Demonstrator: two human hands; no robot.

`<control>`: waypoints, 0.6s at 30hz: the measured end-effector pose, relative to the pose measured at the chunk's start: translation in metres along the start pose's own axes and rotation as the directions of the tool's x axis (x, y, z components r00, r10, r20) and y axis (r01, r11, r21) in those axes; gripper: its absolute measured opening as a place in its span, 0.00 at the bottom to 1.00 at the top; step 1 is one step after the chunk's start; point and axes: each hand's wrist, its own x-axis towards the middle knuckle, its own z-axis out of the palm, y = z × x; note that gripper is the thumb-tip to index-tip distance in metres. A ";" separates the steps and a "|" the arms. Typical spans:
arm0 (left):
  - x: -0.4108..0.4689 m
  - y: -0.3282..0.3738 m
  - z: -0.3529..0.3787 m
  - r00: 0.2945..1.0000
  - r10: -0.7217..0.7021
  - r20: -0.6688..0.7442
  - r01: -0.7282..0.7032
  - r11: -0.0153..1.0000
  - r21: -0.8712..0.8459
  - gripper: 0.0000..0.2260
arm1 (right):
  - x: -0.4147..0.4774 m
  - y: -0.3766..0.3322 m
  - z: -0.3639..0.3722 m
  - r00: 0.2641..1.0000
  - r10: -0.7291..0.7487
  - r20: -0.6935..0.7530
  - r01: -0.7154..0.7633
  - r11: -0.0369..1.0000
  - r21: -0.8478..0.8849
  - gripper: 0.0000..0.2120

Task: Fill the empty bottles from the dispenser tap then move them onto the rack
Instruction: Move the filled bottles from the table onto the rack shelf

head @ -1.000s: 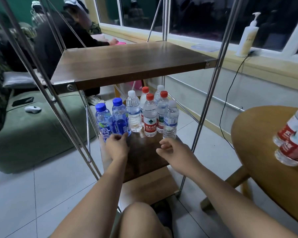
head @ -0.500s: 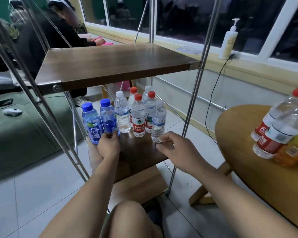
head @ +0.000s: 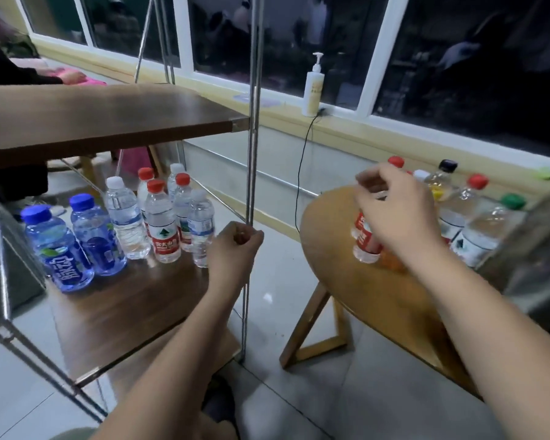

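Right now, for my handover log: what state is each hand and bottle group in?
Left hand: curled round the rack post.
Right hand: pinching the top of the red-label bottle, standing on the table.
Rack bottles: eight, upright, capped.
Other table bottles: upright, capped.

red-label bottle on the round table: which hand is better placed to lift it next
Right. The right hand is over the red-label bottle on the round table; the left hand is curled at the rack post.
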 end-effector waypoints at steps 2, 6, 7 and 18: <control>-0.006 0.008 0.026 0.999 0.011 0.048 -0.010 1.000 -0.028 0.05 | 0.010 0.017 -0.019 0.996 0.021 -0.083 -0.026 0.997 -0.068 0.07; -0.020 0.026 0.075 0.972 0.071 0.226 -0.058 0.996 -0.064 0.08 | 0.030 0.048 -0.035 0.976 0.083 -0.201 -0.124 0.971 -0.202 0.09; -0.023 0.030 0.087 0.957 0.096 0.274 -0.078 0.994 -0.077 0.11 | 0.033 0.053 -0.035 0.970 0.104 -0.218 -0.154 0.962 -0.227 0.11; -0.031 0.039 0.181 0.861 0.201 0.468 -0.169 0.979 -0.111 0.37 | 0.041 0.106 0.014 0.842 0.359 -0.403 -0.389 0.921 0.006 0.28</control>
